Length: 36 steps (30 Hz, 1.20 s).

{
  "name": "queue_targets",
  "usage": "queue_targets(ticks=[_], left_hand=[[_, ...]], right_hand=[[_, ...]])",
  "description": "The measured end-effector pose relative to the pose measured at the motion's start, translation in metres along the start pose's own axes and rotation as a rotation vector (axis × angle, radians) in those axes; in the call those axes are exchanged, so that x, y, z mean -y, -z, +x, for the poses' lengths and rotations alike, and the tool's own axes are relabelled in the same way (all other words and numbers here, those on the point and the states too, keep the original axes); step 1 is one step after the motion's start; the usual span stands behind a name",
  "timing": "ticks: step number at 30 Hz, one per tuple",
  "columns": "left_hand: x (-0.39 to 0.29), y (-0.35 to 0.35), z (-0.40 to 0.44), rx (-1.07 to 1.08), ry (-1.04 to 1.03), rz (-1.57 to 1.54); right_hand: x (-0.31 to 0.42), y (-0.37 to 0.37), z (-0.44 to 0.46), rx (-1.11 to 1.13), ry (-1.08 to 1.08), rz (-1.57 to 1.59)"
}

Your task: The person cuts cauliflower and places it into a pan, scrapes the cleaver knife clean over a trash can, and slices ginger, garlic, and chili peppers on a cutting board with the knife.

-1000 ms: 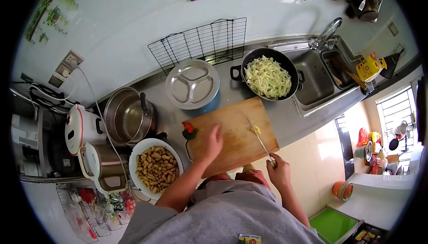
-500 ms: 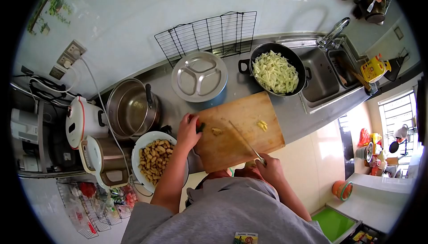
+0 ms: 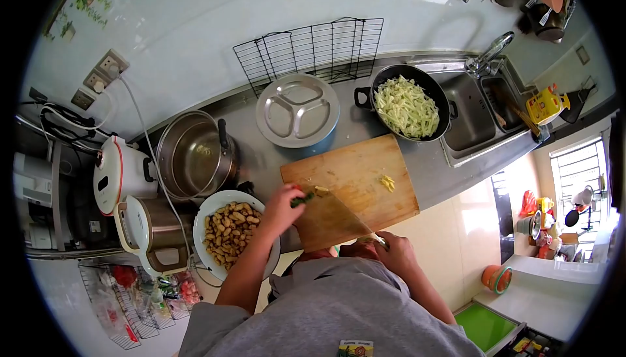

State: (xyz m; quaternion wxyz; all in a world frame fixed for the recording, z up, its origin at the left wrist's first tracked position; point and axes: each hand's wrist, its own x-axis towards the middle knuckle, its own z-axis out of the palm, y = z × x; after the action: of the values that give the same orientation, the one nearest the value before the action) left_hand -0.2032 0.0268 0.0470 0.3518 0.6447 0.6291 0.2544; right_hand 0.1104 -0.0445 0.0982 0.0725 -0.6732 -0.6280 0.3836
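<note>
My left hand [image 3: 282, 211] is over the left edge of the wooden cutting board [image 3: 352, 161]. Its fingers are closed on dark green chili peppers [image 3: 302, 200], with a bit of red showing at the fingertips. At the board's near edge, my right hand [image 3: 396, 252] grips the handle of a knife [image 3: 355, 219], whose blade slants up and left across the wood. Close to the blade tip lies a small brownish piece, perhaps ginger [image 3: 321, 191]. Pale yellow strips [image 3: 387, 183] form a little pile on the right part of the board.
Behind the board stands a divided steel plate [image 3: 298, 110] on a blue-sided container. A black pan [image 3: 450, 106] of shredded cabbage sits beside the sink [image 3: 468, 119]. At left are a bowl [image 3: 274, 252] of peanuts, a steel pot [image 3: 195, 155] and a rice cooker [image 3: 124, 174].
My left hand has moved right and nearer to me, bringing the peppers over the board beside the brownish piece. The knife has shifted slightly toward me. The view has shifted a little.
</note>
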Motion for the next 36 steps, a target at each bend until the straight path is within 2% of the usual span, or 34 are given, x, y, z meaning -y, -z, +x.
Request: queue_targets(ticks=[2,3,4,7,9,12,17,20,22,26,30,36], left_hand=[[-0.015,-0.013,-0.011,0.187,-0.033,-0.054],[-0.014,-0.025,-0.014,0.191,-0.1,-0.027],[-0.019,-0.033,-0.014,0.223,-0.073,-0.053],[-0.009,-0.055,-0.01,0.147,-0.117,-0.121],[-0.003,-0.059,-0.008,0.004,-0.19,0.045],[0.008,-0.052,-0.006,-0.028,-0.114,0.04],[0.005,-0.039,-0.007,-0.056,-0.138,0.128],[-0.005,-0.048,-0.008,-0.01,-0.195,0.147],[-0.004,-0.065,-0.004,-0.045,-0.383,0.15],[-0.01,-0.085,0.004,0.108,-0.309,0.091],[-0.02,-0.07,0.005,0.061,-0.405,0.151],[-0.008,-0.045,-0.015,0.048,-0.269,0.318]], right_hand=[[0.004,-0.002,0.001,0.009,-0.027,0.013],[0.005,-0.004,0.002,0.012,-0.025,0.014],[0.006,-0.005,0.003,0.012,-0.023,0.028],[0.005,-0.01,0.007,0.016,-0.026,0.033],[0.007,-0.013,0.011,0.024,-0.023,0.025],[0.015,-0.019,0.017,0.028,0.019,-0.003],[0.016,-0.026,0.025,0.012,0.073,0.0],[0.006,-0.021,0.026,-0.063,0.047,0.057],[0.001,-0.01,0.026,-0.096,0.026,0.077],[-0.014,0.004,0.025,-0.177,-0.048,0.112],[-0.016,0.012,0.02,-0.202,-0.102,0.12],[-0.025,0.006,0.014,-0.178,-0.114,0.119]])
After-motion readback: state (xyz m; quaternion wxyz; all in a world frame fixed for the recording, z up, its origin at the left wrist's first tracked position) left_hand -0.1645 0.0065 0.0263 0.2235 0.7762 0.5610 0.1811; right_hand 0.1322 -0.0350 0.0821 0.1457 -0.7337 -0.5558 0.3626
